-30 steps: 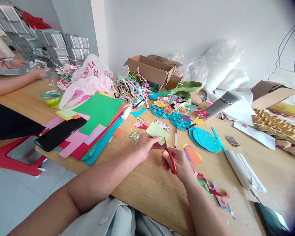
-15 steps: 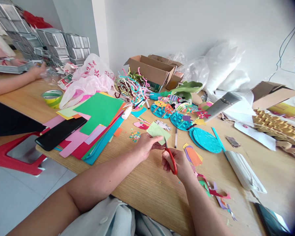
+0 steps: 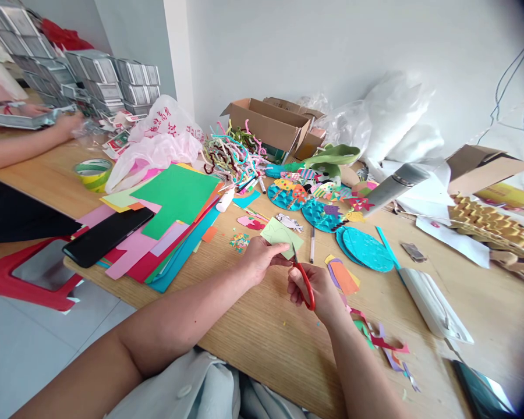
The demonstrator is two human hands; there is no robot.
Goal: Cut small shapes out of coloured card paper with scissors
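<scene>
A light green piece of paper (image 3: 280, 233) with a faint curved outline on it is pinched in my left hand (image 3: 262, 258), thumb on top. My right hand (image 3: 317, 291) is closed around red-handled scissors (image 3: 305, 285). Their blades meet the paper's right part, close to my left fingertips. Beyond the paper lie a white fish cutout (image 3: 289, 222) and a pink and red cutout (image 3: 251, 223). A pen (image 3: 312, 244) rests just to the right of the paper. Small confetti-like bits (image 3: 239, 241) are scattered left of it.
Coloured paper sheets (image 3: 179, 195) and a black phone (image 3: 109, 235) lie at left. Blue discs (image 3: 369, 249), a silver bottle (image 3: 395, 189) and a white power strip (image 3: 434, 302) are at right. Paper scraps (image 3: 386, 346) lie by my right forearm. Another person's hand (image 3: 67, 125) is at far left.
The green paper and scissors stay almost in place, with only a very slight shift of the paper. At far left, the other person's hand has moved slightly.
</scene>
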